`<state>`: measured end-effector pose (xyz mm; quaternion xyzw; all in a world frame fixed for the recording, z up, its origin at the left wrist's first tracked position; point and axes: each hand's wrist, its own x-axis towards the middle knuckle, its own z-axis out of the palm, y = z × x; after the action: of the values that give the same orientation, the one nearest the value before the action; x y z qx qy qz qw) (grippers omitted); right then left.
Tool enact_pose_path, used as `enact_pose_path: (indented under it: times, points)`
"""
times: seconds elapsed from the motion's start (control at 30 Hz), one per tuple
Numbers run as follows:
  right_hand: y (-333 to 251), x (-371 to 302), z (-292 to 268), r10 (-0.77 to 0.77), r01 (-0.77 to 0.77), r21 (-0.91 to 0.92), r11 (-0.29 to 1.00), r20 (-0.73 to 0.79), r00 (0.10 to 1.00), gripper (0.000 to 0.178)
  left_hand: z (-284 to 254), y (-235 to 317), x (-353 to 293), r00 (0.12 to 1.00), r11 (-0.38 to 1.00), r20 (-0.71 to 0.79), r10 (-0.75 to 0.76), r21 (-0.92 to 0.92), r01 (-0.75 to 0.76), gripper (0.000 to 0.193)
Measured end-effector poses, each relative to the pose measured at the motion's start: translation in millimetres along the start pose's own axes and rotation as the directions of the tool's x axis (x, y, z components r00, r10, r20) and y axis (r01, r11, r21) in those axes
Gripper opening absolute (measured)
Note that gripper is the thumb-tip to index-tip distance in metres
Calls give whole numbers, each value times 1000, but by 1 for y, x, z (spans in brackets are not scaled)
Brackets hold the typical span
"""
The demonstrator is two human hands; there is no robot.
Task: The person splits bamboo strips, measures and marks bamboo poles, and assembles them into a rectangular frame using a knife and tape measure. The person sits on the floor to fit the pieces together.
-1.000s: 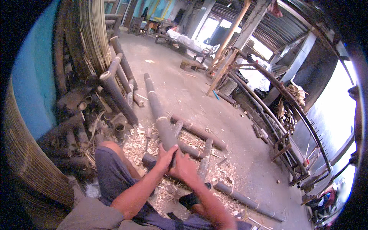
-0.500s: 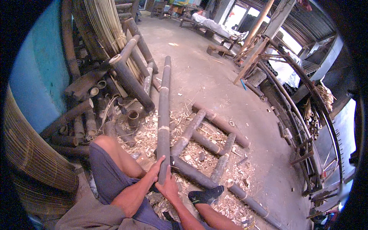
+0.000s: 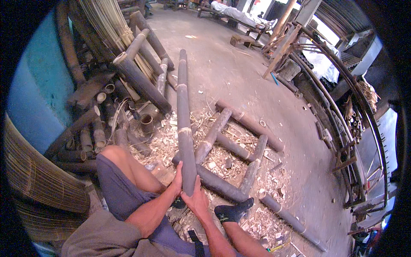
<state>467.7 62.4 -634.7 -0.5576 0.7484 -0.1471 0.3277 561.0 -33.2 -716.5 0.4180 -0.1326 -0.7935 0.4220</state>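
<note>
A long dark bamboo pole [image 3: 184, 111] runs away from me, its near end held between my hands. My left hand [image 3: 177, 176] is closed along its left side. Lower and to the right, my right hand [image 3: 196, 199] grips the near end from the right side. Under the pole lies a bamboo frame [image 3: 218, 182], made of thick dark lengths joined by paler crosspieces. The pole crosses over the frame's near left corner; whether they touch I cannot tell. My socked foot [image 3: 233, 210] is by the frame's near side.
Bamboo shavings [image 3: 167, 141] cover the floor around the frame. A loose bamboo length [image 3: 295, 220] lies at the right. Another bamboo frame [image 3: 141, 81] leans at the left, near stacked bamboo pieces [image 3: 96, 132] and a rolled slatted mat [image 3: 38, 171]. Far off, a person [image 3: 239, 16] lies on a bench.
The pole's near end has shifted slightly right and its far end slightly left, both hands staying on it. The whole view has tilted a little, so the surroundings appear higher.
</note>
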Motion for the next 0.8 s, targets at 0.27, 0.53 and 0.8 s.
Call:
enact_pose_path:
  times: [0.27, 0.53, 0.8]
  points:
    - [15, 4, 8, -77, 83, 145, 986, -48, 996, 107, 6, 7, -12, 997, 998, 39, -60, -33, 61, 78]
    - [29, 7, 20, -168, 165, 625, 763, -56, 984, 92, 4, 19, -12, 977, 988, 186, -104, -96, 124, 70]
    - [57, -3, 27, -60, -376, 903, 206, 395, 917, 63, 18, 27, -14, 982, 987, 113, -152, 72, 145, 63]
